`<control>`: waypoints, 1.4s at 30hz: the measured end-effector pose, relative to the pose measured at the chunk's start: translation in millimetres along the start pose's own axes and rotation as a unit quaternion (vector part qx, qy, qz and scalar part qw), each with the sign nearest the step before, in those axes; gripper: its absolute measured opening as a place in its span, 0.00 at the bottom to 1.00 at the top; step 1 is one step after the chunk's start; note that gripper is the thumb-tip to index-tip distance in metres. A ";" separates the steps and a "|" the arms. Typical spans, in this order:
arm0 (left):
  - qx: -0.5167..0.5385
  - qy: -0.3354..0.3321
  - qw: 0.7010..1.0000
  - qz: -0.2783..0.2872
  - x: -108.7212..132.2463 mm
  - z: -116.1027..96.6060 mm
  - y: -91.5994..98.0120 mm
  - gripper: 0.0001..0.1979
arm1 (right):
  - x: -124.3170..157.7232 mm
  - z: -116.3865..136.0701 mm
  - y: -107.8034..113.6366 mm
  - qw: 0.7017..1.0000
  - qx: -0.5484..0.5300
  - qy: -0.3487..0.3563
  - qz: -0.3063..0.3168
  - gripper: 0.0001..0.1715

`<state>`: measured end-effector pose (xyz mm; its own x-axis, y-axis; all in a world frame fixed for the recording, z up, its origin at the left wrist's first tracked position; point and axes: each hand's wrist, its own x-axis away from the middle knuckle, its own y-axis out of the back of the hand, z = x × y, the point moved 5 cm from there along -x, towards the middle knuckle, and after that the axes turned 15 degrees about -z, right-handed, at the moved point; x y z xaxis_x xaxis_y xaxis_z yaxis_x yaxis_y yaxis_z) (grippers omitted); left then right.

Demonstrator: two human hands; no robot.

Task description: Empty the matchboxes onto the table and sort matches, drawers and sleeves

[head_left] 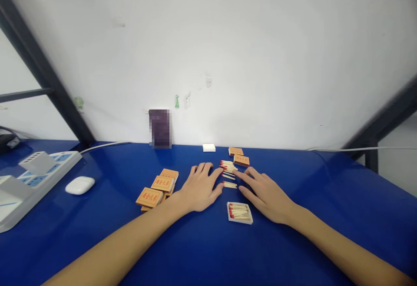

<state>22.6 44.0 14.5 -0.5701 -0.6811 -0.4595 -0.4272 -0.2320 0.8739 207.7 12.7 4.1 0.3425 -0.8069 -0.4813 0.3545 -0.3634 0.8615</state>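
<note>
Red-tipped matches (228, 166) lie in a loose pile between my hands on the blue table. Nearer me lies a small row of matches (230, 185), with one or two single ones between it and the pile. My left hand (201, 187) rests with fingers spread, its index and thumb tips at the red heads. From the other side my right hand (265, 192) reaches in, fingers apart, index tip at the plain match ends. Closer to me, a white matchbox tray (239, 221) holds several matches, heads to the left.
Several orange matchboxes (149, 197) are stacked left of my left forearm. Two more matchboxes (241, 160) and a white box piece (209, 147) sit near the wall. At left are a white earphone case (80, 185) and a power strip (70, 161). A dark blurred rectangle (160, 128) leans on the wall.
</note>
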 end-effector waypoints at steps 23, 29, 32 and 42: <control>0.000 -0.013 1.000 -0.010 -2.3 6.4 -7.8 0.25 | -3.7 0.1 4.7 0.999 -0.027 -0.015 -0.008 0.24; 0.000 -0.009 1.000 -0.008 -3.2 6.5 -6.8 0.24 | -3.2 -2.0 4.4 0.999 -0.030 -0.020 -0.011 0.24; -0.003 -0.012 1.000 -0.004 -3.2 6.1 -7.2 0.24 | -3.4 -3.3 4.4 0.999 -0.033 -0.031 -0.009 0.25; -0.005 -0.019 1.000 -0.005 -4.5 7.7 -7.9 0.23 | -5.6 -3.1 5.6 0.997 -0.061 -0.045 0.009 0.25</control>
<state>23.2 54.2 8.4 -0.5917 -0.6527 -0.4731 -0.4254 -0.2457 0.8710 210.5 16.5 11.1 0.2716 -0.8539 -0.4440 0.4538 -0.2932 0.8415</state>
